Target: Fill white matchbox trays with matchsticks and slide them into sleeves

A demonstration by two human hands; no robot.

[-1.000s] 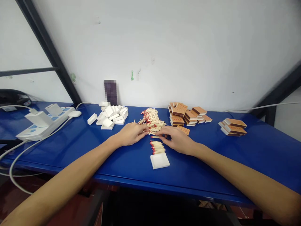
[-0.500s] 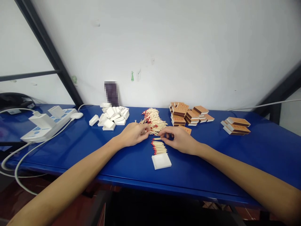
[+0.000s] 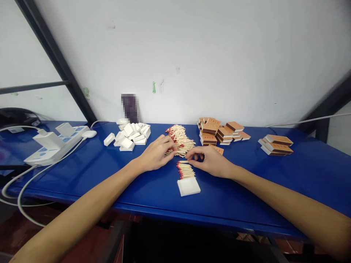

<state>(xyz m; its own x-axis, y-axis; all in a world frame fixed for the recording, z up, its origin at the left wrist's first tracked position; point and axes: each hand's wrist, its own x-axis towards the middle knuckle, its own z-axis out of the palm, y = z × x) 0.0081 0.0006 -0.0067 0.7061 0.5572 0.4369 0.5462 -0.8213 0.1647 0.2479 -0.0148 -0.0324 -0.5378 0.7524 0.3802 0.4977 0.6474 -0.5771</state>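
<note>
A heap of red-tipped matches [image 3: 181,137] lies in the middle of the blue table. My left hand [image 3: 158,152] is at its near left side, thumb and fingers closed together; whatever they pinch is hidden. Opposite it, my right hand [image 3: 210,160] pinches the pale end of a single match [image 3: 183,162], its red head pointing left. Just below that match, a row of matches [image 3: 186,171] lies side by side, heads to the left. The near end of the row meets a small white matchbox tray [image 3: 189,186].
White matchbox trays [image 3: 133,135] are piled at the back left. Orange-brown matchbox sleeves [image 3: 210,128] are stacked behind my right hand, with filled-looking matchboxes [image 3: 278,145] farther right. A white power strip [image 3: 59,146] with chargers and cables occupies the left side.
My right hand has brought the match slightly nearer the top of the row. My left hand has shifted slightly right at the heap. The view has tilted a little.
</note>
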